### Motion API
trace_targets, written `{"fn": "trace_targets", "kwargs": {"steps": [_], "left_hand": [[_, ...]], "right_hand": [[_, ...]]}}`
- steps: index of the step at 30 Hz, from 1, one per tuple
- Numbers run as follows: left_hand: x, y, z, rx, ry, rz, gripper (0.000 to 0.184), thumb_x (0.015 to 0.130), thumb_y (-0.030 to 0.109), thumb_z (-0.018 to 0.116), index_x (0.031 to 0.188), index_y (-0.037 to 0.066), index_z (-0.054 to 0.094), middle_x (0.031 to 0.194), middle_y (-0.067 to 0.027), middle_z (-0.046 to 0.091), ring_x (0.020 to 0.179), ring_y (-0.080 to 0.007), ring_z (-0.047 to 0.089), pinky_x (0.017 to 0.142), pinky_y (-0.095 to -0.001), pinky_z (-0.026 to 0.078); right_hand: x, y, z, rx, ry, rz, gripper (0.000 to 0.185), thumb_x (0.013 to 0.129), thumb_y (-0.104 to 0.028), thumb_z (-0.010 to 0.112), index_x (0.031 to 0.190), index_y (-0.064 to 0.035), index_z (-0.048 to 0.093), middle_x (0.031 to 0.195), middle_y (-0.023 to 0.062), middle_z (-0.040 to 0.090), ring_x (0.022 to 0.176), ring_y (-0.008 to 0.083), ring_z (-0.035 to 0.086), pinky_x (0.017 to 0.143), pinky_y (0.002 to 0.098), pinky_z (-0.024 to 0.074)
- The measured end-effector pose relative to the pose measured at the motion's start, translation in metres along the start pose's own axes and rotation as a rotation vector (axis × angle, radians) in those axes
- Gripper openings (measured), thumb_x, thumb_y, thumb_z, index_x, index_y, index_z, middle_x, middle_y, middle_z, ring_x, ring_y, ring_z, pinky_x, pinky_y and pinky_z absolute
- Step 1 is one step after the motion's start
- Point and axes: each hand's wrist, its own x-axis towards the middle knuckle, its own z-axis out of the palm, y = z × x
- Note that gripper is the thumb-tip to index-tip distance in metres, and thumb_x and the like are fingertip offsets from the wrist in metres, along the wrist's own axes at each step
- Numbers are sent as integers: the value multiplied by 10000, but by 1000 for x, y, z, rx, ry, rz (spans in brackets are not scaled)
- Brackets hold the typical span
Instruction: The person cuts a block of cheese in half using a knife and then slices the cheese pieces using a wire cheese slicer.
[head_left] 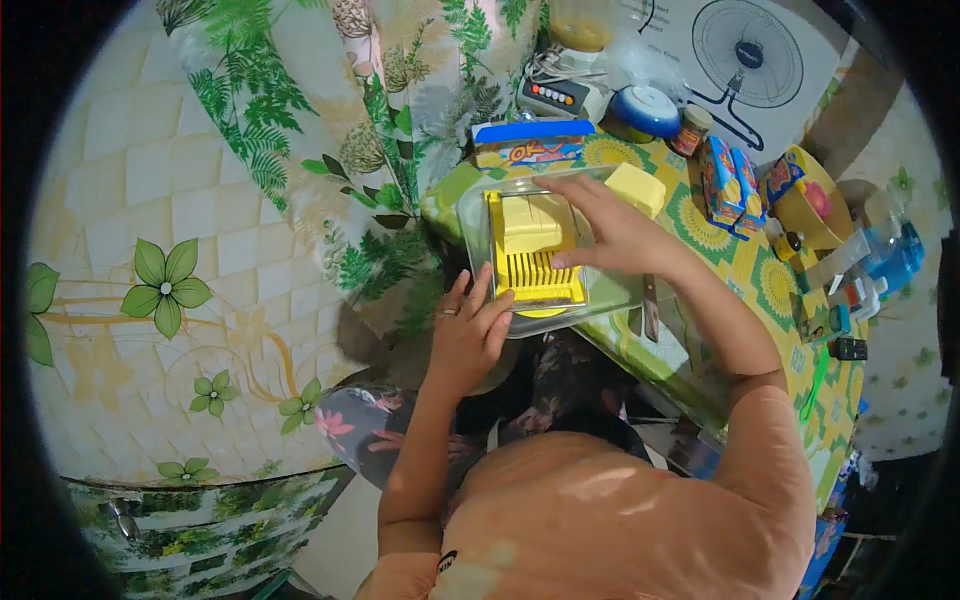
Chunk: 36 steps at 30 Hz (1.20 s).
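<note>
A yellow slicer (537,290) with parallel slots and a thin metal-edged frame lies in a clear tray (622,296). On its far half rests a pale yellow block (530,224) that looks like cheese or butter. My left hand (468,335) holds the slicer's near left corner, thumb on the near edge and fingers along the side. Over the slicer's right side, my right hand (615,228) is open, fingers stretched toward the far edge and thumb low near the slots. A second pale yellow block (636,190) sits beyond that hand, at the tray's far right corner.
A knife (651,312) lies by the tray's right edge. Behind the tray is a blue-topped box (533,143). Farther right are blue snack packs (732,185), a yellow bowl (832,222) and a green utensil (815,384). A blender base (562,95) stands at the back.
</note>
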Motion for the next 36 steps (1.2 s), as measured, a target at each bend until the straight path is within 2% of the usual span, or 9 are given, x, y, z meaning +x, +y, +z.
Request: {"fn": "trace_targets", "kwargs": {"steps": [4,7,9,13,16,20,23,26,36], "left_hand": [[1,-3,4,-54,15,11,260,930,150,599,1155,75,707,1443,-204,505,1305,-437,463,1092,-470,378],[1,-2,4,-100,57,18,252,915,160,623,1132,71,714,1420,-200,527,1264,-443,498,1060,-475,408],[0,-6,9,-107,109,49,247,891,189,662,1109,92,724,1399,-170,555,1223,-440,529,1012,-477,449],[1,-5,6,-136,105,37,249,894,179,647,1108,71,715,1404,-186,546,1214,-447,532,1016,-489,444],[0,-2,5,-156,95,13,250,918,155,617,1127,47,703,1372,-208,559,1235,-448,516,1055,-493,409],[-1,0,7,-172,95,3,246,936,139,592,1137,40,696,1302,-222,590,1219,-439,524,1079,-487,389],[-1,-4,13,-151,112,30,247,914,148,615,1137,69,685,1256,-200,608,1174,-440,540,1023,-504,432],[-2,0,11,-168,58,-37,267,943,116,571,1183,53,670,1317,-209,562,1233,-400,513,1076,-472,391],[-8,-1,19,-281,93,-83,290,958,112,547,1227,74,650,1354,-199,528,1223,-373,532,1038,-438,424]], "right_hand": [[19,18,7,37,-61,-8,1024,721,-394,846,1532,-73,308,1449,226,439,1358,368,412,1142,434,322],[33,25,14,82,-159,32,1019,733,-406,840,1528,-54,307,1476,238,414,1377,366,395,1154,433,308],[39,29,20,93,-173,-6,1022,730,-419,841,1523,-48,315,1475,237,417,1377,365,396,1152,431,310],[47,37,32,72,-162,-80,1002,723,-437,843,1502,-37,358,1450,233,449,1354,364,423,1139,425,327],[47,37,32,40,-170,-56,975,718,-483,823,1470,-25,405,1410,253,494,1320,386,461,1122,431,351],[45,34,32,63,-147,-18,937,716,-474,824,1453,-40,442,1398,244,511,1305,386,474,1112,436,360],[42,35,34,81,-122,-8,923,711,-451,837,1450,-53,454,1376,228,526,1287,375,488,1095,432,375],[41,37,34,78,-102,-20,915,706,-418,856,1454,-71,459,1345,206,540,1260,355,504,1068,422,394],[42,36,31,70,-93,-63,925,707,-430,846,1455,-56,450,1373,223,534,1275,368,506,1079,425,390]]}}
